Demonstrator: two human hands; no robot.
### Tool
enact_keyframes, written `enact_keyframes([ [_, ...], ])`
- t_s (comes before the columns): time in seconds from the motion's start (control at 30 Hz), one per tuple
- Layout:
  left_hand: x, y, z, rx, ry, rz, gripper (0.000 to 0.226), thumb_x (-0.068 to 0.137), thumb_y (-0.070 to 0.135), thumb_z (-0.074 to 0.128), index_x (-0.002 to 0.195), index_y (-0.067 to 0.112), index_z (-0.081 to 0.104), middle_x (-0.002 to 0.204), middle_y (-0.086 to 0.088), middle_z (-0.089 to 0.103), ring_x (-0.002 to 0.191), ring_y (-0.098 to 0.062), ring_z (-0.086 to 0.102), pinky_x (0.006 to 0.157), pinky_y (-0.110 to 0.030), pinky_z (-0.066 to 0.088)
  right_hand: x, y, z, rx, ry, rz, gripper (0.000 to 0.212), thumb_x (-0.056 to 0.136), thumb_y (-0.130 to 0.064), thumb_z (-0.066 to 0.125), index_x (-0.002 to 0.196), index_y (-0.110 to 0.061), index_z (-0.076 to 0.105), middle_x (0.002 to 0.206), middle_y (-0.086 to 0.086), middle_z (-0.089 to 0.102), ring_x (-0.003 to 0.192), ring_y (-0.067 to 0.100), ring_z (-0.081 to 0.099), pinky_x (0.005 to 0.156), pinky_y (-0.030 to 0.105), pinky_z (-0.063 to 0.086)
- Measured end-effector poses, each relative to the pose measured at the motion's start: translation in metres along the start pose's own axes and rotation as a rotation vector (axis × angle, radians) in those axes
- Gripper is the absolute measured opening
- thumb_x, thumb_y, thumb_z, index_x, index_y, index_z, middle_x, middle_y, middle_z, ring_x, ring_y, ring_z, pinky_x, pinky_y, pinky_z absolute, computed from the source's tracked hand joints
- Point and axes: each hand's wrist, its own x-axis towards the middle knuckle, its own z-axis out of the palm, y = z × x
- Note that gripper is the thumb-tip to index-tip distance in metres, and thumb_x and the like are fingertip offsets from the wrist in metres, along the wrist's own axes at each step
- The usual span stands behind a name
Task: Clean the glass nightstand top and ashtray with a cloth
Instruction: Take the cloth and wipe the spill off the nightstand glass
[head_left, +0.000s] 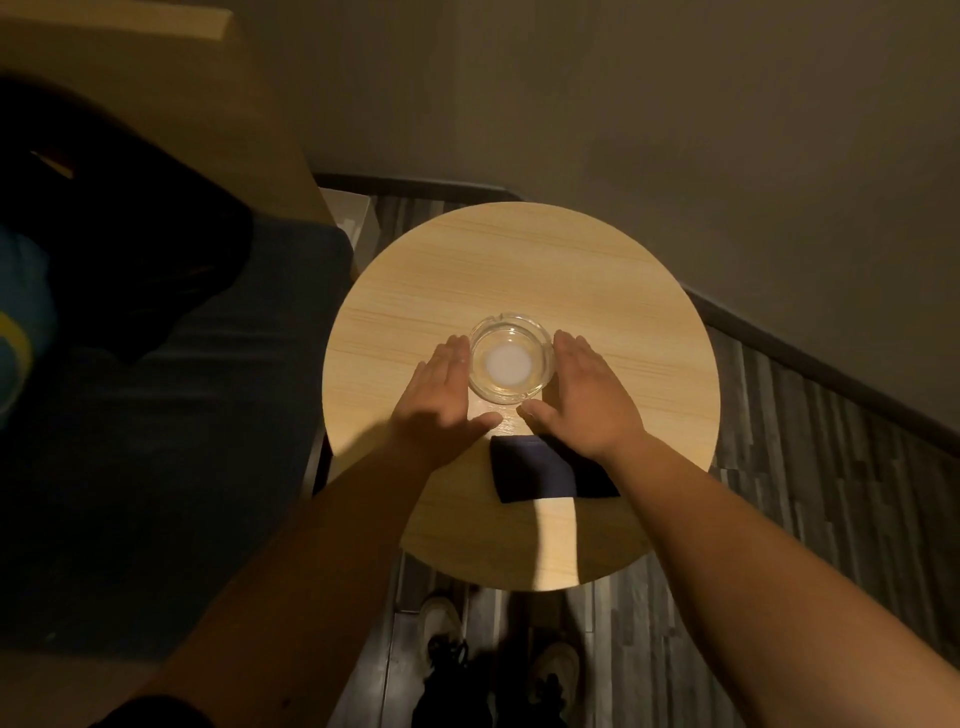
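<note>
Both forearms reached in from the near edge of the view, bare, and stretched out over the round table (519, 260). At their ends the left hand (441, 395) and right hand (582, 395) lay either side of the ashtray (510, 364), palms turned toward it, fingers straight and close together, gripping nothing. The left fingers stood just beside the glass wall on its left; the right fingers stood just beside it on the right. Whether either hand truly touched the glass I could not tell. The two thumbs pointed inward toward each other, apart, just short of the ashtray's near side.

That ashtray was clear glass, round, upright, with a pale disc at its bottom, and it sat near the middle of the table. Behind the hands, toward the person, a dark cloth (540, 475) lay folded flat on the wood-grain top, its right part hidden under the right wrist.

Beyond the table, a dark seat (208, 415) stood to the left. Striped flooring (805, 467) showed beneath, and two pale shoes (441, 618) stood below the table's near edge.
</note>
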Motion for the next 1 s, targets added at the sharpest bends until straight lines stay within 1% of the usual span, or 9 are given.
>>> enact_keyframes([
  [0.1, -0.023, 0.013, 0.003, 0.087, 0.050, -0.034, 0.086, 0.089, 0.063, 0.034, 0.142, -0.006, 0.033, 0.146, -0.028, 0.036, 0.136, -0.041, 0.035, 0.109, -0.053, 0.030, -0.024, 0.001, -0.014, -0.071, 0.005, -0.011, 0.080, 0.091, -0.049, 0.050, 0.150, -0.008, 0.014, 0.157, 0.012, 0.019, 0.146, 0.026, 0.011, 0.118, 0.037, 0.011],
  [0.17, -0.039, 0.031, 0.003, 0.122, 0.095, -0.025, 0.073, 0.087, 0.046, 0.052, 0.139, -0.004, 0.041, 0.144, -0.027, 0.040, 0.134, -0.039, 0.038, 0.109, -0.053, 0.033, -0.043, 0.005, -0.020, -0.107, -0.002, -0.027, 0.073, 0.093, -0.048, 0.047, 0.149, -0.010, 0.019, 0.157, 0.011, 0.020, 0.145, 0.026, 0.012, 0.118, 0.037, 0.011],
  [0.23, -0.054, 0.052, 0.005, 0.137, 0.083, 0.032, 0.071, 0.080, 0.038, 0.066, 0.136, -0.001, 0.046, 0.141, -0.025, 0.045, 0.132, -0.037, 0.042, 0.108, -0.052, 0.034, -0.062, 0.012, -0.023, -0.140, -0.006, -0.044, 0.068, 0.094, -0.049, 0.045, 0.148, -0.013, 0.025, 0.157, 0.010, 0.023, 0.145, 0.026, 0.015, 0.118, 0.037, 0.012],
  [0.3, -0.067, 0.071, 0.011, 0.164, 0.058, 0.104, 0.071, 0.076, 0.037, 0.070, 0.133, -0.001, 0.049, 0.140, -0.024, 0.047, 0.131, -0.035, 0.045, 0.107, -0.051, 0.037, -0.079, 0.019, -0.023, -0.182, -0.019, -0.062, 0.065, 0.094, -0.049, 0.044, 0.147, -0.016, 0.028, 0.157, 0.008, 0.024, 0.145, 0.024, 0.016, 0.117, 0.036, 0.010],
  [0.4, -0.070, 0.090, 0.023, 0.253, -0.015, 0.137, 0.076, 0.079, 0.041, 0.066, 0.139, 0.001, 0.042, 0.146, -0.021, 0.040, 0.135, -0.033, 0.039, 0.112, -0.048, 0.032, -0.095, 0.031, -0.015, -0.234, -0.054, -0.104, 0.064, 0.094, -0.047, 0.044, 0.147, -0.016, 0.027, 0.157, 0.007, 0.024, 0.145, 0.024, 0.016, 0.117, 0.035, 0.007],
  [0.5, -0.060, 0.097, 0.035, 0.344, -0.096, 0.151, 0.077, 0.095, 0.047, 0.042, 0.151, 0.006, 0.008, 0.160, -0.014, 0.003, 0.147, -0.029, 0.004, 0.118, -0.042, 0.001, -0.102, 0.042, -0.005, -0.292, -0.071, -0.178, 0.065, 0.094, -0.044, 0.043, 0.148, -0.014, 0.025, 0.156, 0.009, 0.024, 0.144, 0.026, 0.017, 0.117, 0.037, 0.008],
  [0.57, -0.053, 0.100, 0.039, 0.379, -0.129, 0.138, 0.076, 0.098, 0.052, 0.028, 0.151, 0.008, -0.004, 0.159, -0.011, -0.010, 0.146, -0.027, -0.009, 0.118, -0.042, -0.005, -0.103, 0.051, 0.003, -0.316, -0.090, -0.219, 0.064, 0.095, -0.042, 0.042, 0.148, -0.012, 0.024, 0.156, 0.011, 0.023, 0.144, 0.028, 0.017, 0.117, 0.038, 0.009],
  [0.8, -0.050, 0.105, 0.074, 0.419, -0.124, 0.108, 0.102, 0.082, 0.080, 0.011, 0.150, 0.006, -0.006, 0.159, -0.014, -0.009, 0.146, -0.027, -0.011, 0.118, -0.047, -0.005, -0.113, 0.071, 0.043, -0.348, -0.047, -0.247, 0.063, 0.092, -0.041, 0.029, 0.140, -0.003, 0.041, 0.147, 0.018, 0.040, 0.135, 0.033, 0.039, 0.111, 0.045, 0.022],
  [1.0, -0.075, 0.107, 0.083, 0.436, -0.131, 0.125, 0.113, 0.078, 0.085, 0.024, 0.150, 0.004, -0.003, 0.159, -0.016, -0.004, 0.146, -0.029, -0.008, 0.116, -0.046, -0.008, -0.144, 0.066, 0.063, -0.315, 0.020, -0.265, 0.055, 0.091, -0.035, 0.037, 0.131, -0.001, 0.051, 0.136, 0.020, 0.052, 0.125, 0.033, 0.050, 0.108, 0.047, 0.031],
])
